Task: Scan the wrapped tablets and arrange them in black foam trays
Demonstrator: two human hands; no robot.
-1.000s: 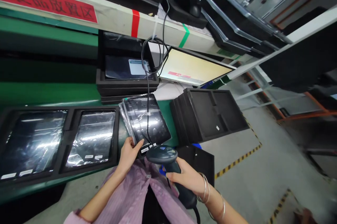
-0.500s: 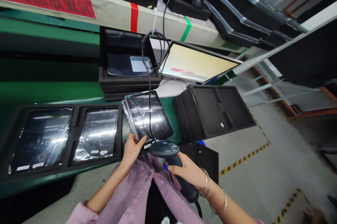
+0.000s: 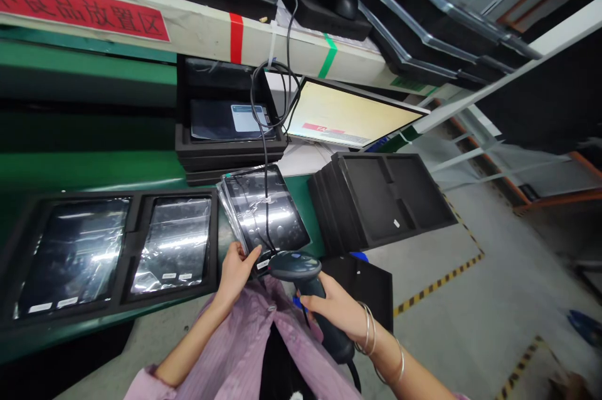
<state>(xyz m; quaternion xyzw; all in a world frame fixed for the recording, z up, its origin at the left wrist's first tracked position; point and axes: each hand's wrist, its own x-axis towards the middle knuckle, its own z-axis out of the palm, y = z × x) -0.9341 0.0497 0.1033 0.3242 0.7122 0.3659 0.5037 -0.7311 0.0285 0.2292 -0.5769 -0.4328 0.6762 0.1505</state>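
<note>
My left hand (image 3: 235,271) grips the near edge of a stack of bagged black tablets (image 3: 266,212) that leans on the green bench. My right hand (image 3: 336,309) is wrapped round the grip of a dark handheld barcode scanner (image 3: 295,265). The scanner's head points at the white labels on the top tablet's near edge, right beside my left thumb. The scanner's black cable (image 3: 263,136) runs up across the tablet to the shelf above.
A black foam tray (image 3: 126,243) at left holds two bagged tablets. Empty black foam trays (image 3: 376,199) are stacked at right. Behind stand a tray stack with one tablet (image 3: 226,121), a lit monitor (image 3: 350,115), and a shelf (image 3: 197,24) with more trays.
The view has shifted slightly. The scanner head has come a little closer to the tablet's labels. Both hands keep their grips.
</note>
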